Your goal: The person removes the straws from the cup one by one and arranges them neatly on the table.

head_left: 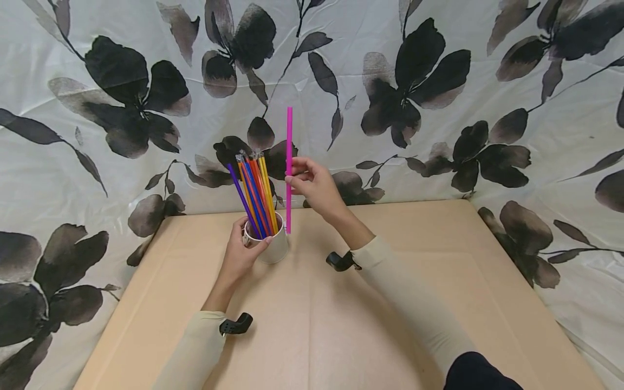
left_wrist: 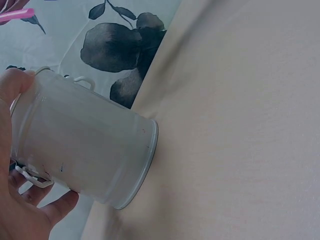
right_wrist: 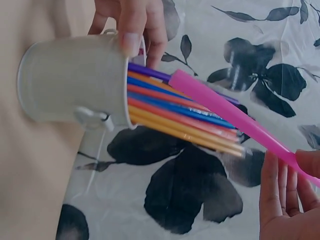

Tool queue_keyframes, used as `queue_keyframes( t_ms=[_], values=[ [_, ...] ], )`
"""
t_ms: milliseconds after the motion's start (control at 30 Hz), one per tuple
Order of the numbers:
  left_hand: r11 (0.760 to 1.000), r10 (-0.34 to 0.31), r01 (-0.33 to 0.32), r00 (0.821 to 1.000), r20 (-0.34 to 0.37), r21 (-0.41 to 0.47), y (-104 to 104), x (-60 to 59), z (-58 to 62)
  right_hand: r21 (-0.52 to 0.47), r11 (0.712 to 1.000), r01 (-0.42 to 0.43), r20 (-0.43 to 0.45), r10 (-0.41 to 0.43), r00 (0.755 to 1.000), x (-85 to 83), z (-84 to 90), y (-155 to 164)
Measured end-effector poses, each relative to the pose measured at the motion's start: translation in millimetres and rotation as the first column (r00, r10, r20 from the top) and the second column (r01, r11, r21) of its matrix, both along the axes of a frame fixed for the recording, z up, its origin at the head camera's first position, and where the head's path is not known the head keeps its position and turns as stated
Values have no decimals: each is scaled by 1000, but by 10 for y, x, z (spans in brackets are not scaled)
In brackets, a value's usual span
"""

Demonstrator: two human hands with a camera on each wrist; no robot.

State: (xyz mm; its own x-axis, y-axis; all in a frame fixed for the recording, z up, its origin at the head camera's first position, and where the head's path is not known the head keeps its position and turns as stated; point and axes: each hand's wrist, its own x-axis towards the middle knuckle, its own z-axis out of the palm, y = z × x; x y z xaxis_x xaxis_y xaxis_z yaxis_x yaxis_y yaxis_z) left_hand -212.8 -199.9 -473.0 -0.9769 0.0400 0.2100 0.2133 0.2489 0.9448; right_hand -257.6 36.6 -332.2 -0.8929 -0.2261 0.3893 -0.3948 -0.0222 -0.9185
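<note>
A small white metal pail [head_left: 275, 250] with small side handles stands near the back edge of the table. My left hand [head_left: 238, 257] grips it by the rim and side, the thumb at the front. Out of the pail lean several thin purple, blue, orange, red and yellow sticks [right_wrist: 185, 107], which look like straws; their lower ends are hidden inside. Just right of the pail, my right hand [head_left: 314, 187] pinches a pink straw [head_left: 289, 135] between thumb and fingers. The straw is nearly upright in the head view, its lower end beside the pail's rim.
The light brown table [head_left: 370, 303] has a fold line down its middle. Behind and around it hangs or lies a white cloth [head_left: 336, 32] printed with dark flowers. Both wrists carry black bands [head_left: 236, 324].
</note>
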Motion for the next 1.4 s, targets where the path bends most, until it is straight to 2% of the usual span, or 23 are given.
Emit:
queue_keyframes(
  t_ms=[200, 467, 767, 1133, 1400],
  values=[
    [1000, -4, 5, 1000, -12, 13, -15, 8, -5, -14, 1000, 5, 73, -4, 997, -14, -119, 123],
    [1000, -10, 10, 1000, -8, -1, -41, 22, -32, -14, 1000, 27, 189, -24, 982, 6, -339, 226],
    [1000, -14, 14, 1000, -19, -8, -28, 38, 4, 5, 999, 41, 258, -41, 965, -14, -582, 323],
    [1000, -9, 9, 1000, -9, -9, -23, 34, -6, 85, 996, 34, 365, -63, 929, -11, -881, 392],
    [1000, -9, 9, 1000, -10, -3, -19, 28, 1, 112, 993, 47, 397, -89, 914, -20, -1017, 376]
  ],
)
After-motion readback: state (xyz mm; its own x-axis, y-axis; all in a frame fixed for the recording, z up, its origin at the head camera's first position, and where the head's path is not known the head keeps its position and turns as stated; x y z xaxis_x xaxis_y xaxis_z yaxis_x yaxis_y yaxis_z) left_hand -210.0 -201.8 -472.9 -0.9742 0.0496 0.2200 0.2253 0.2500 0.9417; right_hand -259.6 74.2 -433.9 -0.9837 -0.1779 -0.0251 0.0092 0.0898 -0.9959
